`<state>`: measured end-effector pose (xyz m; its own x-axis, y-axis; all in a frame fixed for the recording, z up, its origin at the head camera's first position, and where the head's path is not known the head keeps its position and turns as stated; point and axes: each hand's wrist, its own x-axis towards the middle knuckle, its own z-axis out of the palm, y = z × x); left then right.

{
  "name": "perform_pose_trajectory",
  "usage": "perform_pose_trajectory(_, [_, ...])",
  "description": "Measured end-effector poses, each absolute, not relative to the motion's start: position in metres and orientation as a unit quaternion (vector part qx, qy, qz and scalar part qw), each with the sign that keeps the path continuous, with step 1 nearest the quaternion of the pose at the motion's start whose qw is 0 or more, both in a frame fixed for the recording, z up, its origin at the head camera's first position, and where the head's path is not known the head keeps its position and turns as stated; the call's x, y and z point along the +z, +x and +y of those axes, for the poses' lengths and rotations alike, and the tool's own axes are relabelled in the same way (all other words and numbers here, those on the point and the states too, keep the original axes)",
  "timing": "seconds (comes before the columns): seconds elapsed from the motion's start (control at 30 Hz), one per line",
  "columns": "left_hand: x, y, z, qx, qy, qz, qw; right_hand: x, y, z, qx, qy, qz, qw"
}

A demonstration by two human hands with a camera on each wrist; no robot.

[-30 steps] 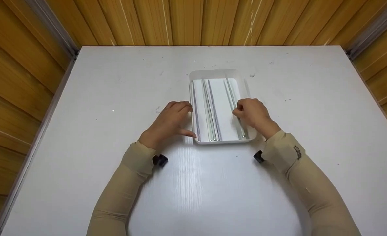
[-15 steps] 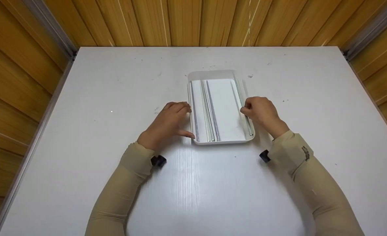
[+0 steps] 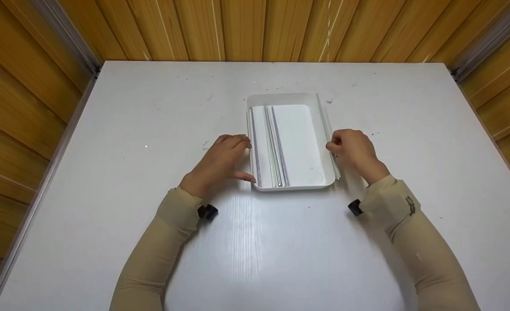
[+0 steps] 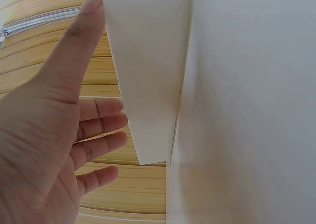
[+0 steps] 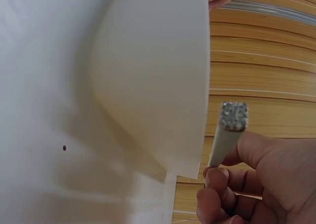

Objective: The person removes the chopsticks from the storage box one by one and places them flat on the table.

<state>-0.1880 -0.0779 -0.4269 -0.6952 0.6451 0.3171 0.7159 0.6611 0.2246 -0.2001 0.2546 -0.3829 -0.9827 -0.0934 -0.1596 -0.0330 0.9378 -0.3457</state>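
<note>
Beside 1 tray (image 3: 303, 142) w/ 3+ rods (image 3: 280, 147), R grip (image 3: 352, 149) pinches 1 pale rod (image 5: 229, 126), L grip (image 3: 221, 156) apart.

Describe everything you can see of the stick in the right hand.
The stick is long, thin, straight and pale, with a squared end whose face looks silvery, grainy and glittering; its material is unclear. The right hand pinches it between thumb and fingers. It runs along the right side of the white tray, roughly in line with that side. In the right wrist view its near end stands clear of the tray; whether its far end touches the rim, I can't tell.
</note>
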Motion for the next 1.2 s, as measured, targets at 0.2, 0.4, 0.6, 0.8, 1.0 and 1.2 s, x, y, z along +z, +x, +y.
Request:
perform_pose_trajectory(0.2, [-0.428,-0.188,-0.078,-0.164,-0.381,-0.902,0.118,-0.387,-0.199,0.263,-0.175,-0.032,0.980,0.089])
perform_pose_trajectory(0.4, [-0.429,-0.190,-0.079,-0.163,-0.385,-0.901,0.117,-0.395,-0.198,0.271,-0.175,-0.037,0.980,0.084])
perform_pose_trajectory(0.6, [-0.428,-0.189,-0.079,-0.171,-0.386,-0.899,0.118,-0.402,-0.197,0.274,-0.171,-0.030,0.980,0.093])
perform_pose_trajectory(0.8, [-0.427,-0.189,-0.079,-0.166,-0.383,-0.902,0.112,-0.408,-0.197,0.276,-0.168,-0.025,0.980,0.104])
perform_pose_trajectory(1.0, [-0.428,-0.189,-0.079,-0.176,-0.387,-0.898,0.113,-0.414,-0.195,0.277,-0.171,-0.021,0.979,0.108])
perform_pose_trajectory(1.2, [-0.428,-0.189,-0.079,-0.182,-0.383,-0.900,0.106,-0.416,-0.195,0.276,-0.158,-0.019,0.980,0.118])
